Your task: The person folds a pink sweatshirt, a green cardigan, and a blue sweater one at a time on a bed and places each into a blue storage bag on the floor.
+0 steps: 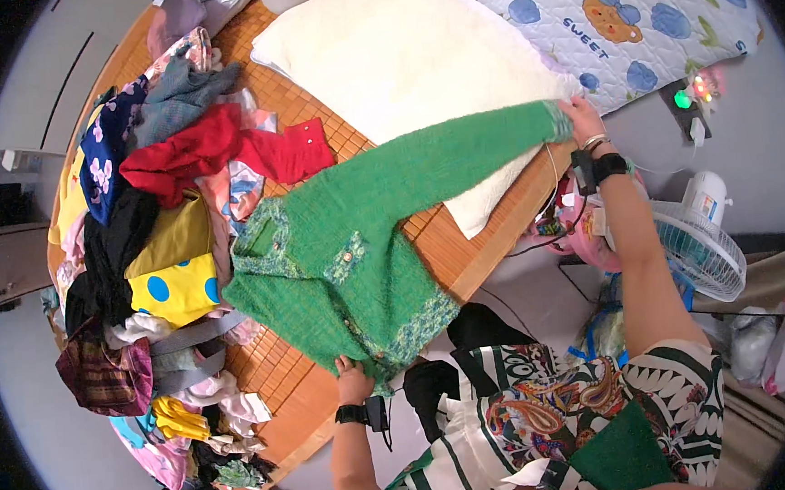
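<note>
A fuzzy green cardigan (319, 241) with mottled blue-white trim lies spread over the near part of the mat-topped bed. One sleeve stretches out to the right across a cream pillow-like pad. My right hand (584, 120) is closed on that sleeve's cuff and pulls it out straight. At the cardigan's lower left, near the bed edge, my left hand (354, 381) has its fingers curled on the green knit. The other sleeve cannot be made out clearly; it seems to lie folded under my left hand. I wear a dark band with a small device on each wrist.
A heap of clothes lies to the left, among them a red garment (195, 150) and a yellow dotted one (177, 287). The cream pad (415, 52) and a flowered quilt (622, 19) are at the back. A white fan (706, 241) and a power strip (688, 110) stand off the bed's right side.
</note>
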The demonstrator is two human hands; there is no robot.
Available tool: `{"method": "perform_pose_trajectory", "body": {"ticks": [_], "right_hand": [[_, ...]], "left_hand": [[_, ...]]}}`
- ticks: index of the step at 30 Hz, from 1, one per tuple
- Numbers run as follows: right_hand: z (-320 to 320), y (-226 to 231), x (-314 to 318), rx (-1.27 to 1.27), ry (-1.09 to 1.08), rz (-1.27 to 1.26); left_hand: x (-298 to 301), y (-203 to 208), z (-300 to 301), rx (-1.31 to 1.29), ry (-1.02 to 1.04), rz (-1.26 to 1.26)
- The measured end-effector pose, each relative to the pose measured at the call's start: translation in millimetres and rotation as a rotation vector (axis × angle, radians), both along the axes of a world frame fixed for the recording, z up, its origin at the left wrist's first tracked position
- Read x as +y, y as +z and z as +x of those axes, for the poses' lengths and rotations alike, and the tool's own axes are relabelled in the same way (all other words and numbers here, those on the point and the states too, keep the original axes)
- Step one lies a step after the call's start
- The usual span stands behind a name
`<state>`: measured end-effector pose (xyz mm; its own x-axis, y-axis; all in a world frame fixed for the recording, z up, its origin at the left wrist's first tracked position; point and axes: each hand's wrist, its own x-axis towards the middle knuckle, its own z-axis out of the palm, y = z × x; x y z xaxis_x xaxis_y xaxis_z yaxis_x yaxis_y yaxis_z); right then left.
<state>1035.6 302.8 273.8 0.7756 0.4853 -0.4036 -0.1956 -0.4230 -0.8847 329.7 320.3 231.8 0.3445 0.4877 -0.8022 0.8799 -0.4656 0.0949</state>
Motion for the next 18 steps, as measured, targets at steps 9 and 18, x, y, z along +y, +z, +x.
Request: {"method": "perform_pose_trajectory", "body": {"ticks": [9, 18], "right_hand": [[-29, 5, -9, -0.257, 0.499, -0.205], [-94, 100, -5, -0.304, 0.561, 0.006]], "left_hand": [[-2, -2, -7, -0.007, 0.022, -0.001], [16, 34, 14, 0.029, -0.027, -0.018]]}}
